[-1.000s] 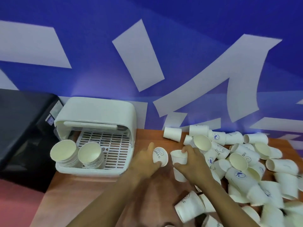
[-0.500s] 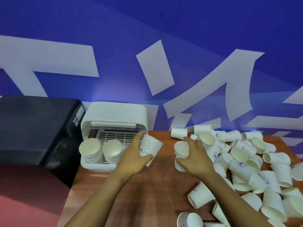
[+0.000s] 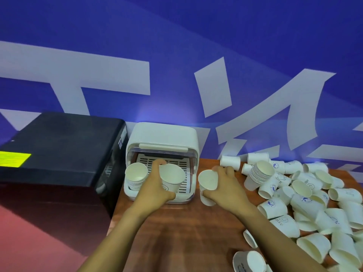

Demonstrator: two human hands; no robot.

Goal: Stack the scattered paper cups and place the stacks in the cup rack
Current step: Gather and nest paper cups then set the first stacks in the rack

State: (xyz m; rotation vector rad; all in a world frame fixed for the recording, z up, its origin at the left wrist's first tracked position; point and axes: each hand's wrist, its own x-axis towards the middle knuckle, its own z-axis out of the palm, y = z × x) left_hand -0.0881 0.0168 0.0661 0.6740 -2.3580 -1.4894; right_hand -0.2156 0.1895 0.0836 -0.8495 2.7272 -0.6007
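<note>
Wooden table (image 3: 176, 238): left hand (image 3: 155, 185) grips a cup (image 3: 171, 179) over the cup rack (image 3: 163, 138), right hand (image 3: 225, 185) grips another cup (image 3: 207, 183); lowering into the rack judged next.

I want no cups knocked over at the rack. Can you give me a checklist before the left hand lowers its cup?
1. Left hand grips its cup: ok.
2. Cup upright, mouth up: ok.
3. Cup lined up over the stack beneath: cannot tell, hand and cup hide it.
4. Rack lid raised, opening free: ok.
5. Left stack standing upright in the rack: ok.
6. Right hand holds its own cup apart from the rack: ok.
</note>
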